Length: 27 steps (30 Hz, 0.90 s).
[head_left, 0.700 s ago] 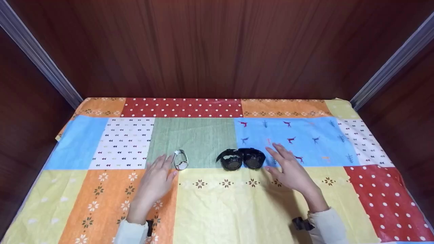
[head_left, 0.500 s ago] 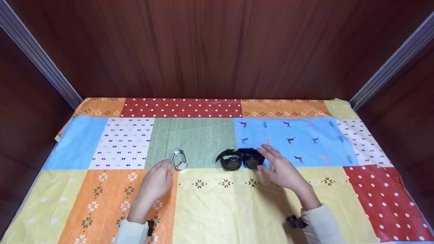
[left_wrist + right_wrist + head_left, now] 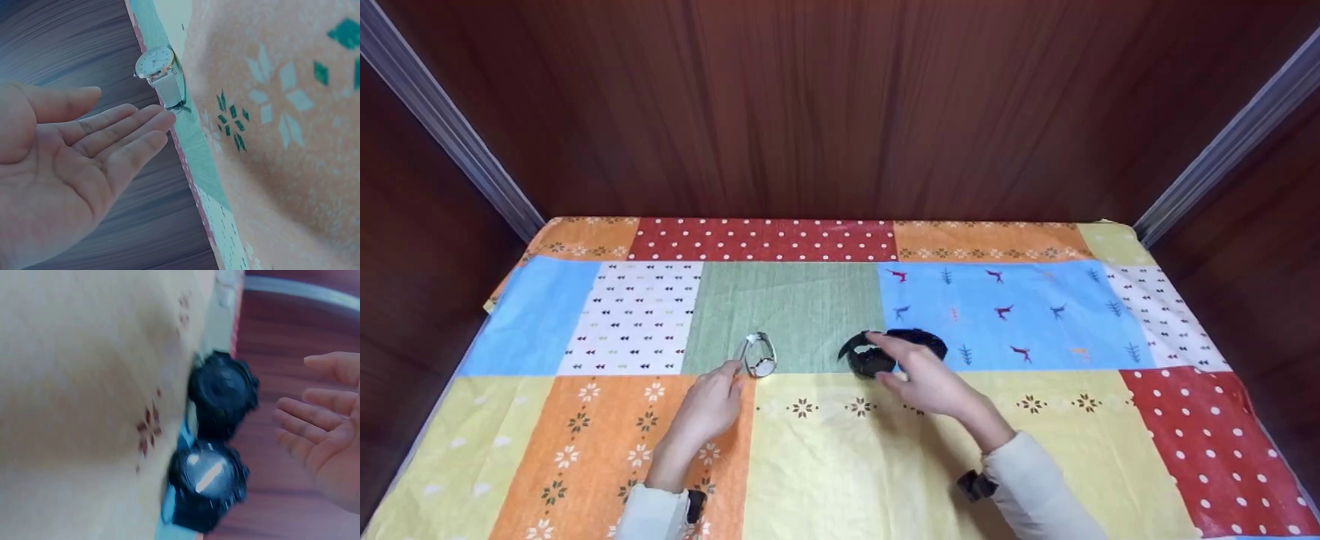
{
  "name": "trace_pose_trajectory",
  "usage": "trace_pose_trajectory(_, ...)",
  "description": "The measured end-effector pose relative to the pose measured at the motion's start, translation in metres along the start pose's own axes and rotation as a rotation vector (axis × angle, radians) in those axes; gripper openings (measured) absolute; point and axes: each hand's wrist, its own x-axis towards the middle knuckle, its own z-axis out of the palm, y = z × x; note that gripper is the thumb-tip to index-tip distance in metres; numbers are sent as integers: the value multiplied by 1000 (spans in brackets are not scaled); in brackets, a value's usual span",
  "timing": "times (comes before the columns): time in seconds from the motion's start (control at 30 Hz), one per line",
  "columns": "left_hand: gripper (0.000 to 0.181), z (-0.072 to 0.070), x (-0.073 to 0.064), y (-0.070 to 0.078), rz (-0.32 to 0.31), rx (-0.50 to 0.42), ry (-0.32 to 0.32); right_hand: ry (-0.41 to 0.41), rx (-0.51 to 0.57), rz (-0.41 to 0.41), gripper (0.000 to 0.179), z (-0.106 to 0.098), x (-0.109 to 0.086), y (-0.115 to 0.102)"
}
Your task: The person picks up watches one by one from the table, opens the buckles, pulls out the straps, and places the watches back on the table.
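Observation:
A wristwatch with a white strap and round pale dial (image 3: 765, 366) stands on its side at the left of centre. My left hand (image 3: 706, 405) is just beside it, fingertips close to the strap; whether they touch is unclear. In the left wrist view those fingers (image 3: 121, 126) are extended and hold nothing. Two black wristwatches stand side by side to the right: the left one (image 3: 870, 363) and the right one (image 3: 921, 336), which is partly hidden by my right hand (image 3: 936, 384). That hand hovers over them, fingers loosely spread, clear of both dials in the right wrist view.
A patchwork-patterned cloth (image 3: 817, 465) covers the table. Dark wood panels (image 3: 810, 112) rise behind it and at both sides, with metal strips (image 3: 450, 112) along the corners. A black wrist device (image 3: 976, 486) sits at my right cuff.
My right hand has swept left from beside the right black watch to over the pair. My left hand's fingers have drawn slightly lower beside the white watch. The watches have stayed put.

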Motion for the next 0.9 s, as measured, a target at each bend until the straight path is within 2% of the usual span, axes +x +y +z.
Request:
trace_pose_trajectory(0.27,36,2,2,-4,-28,-26,-33,-87,-28,-46,49,23,16,-14)
trace_pose_trajectory(0.43,36,5,2,-6,-39,-27,-66,-89,-83,-67,46,27,18,-19)
trace_pose_trajectory(0.57,35,5,2,-6,-36,-20,-66,-70,-95,-77,44,23,19,-19)
trace_pose_trajectory(0.7,35,4,2,-5,-37,-22,-54,-68,-41,-76,41,18,22,-19)
trace_pose_trajectory(0.9,35,6,4,-2,-56,-39,-62,-135,91,8,40,12,29,-19)
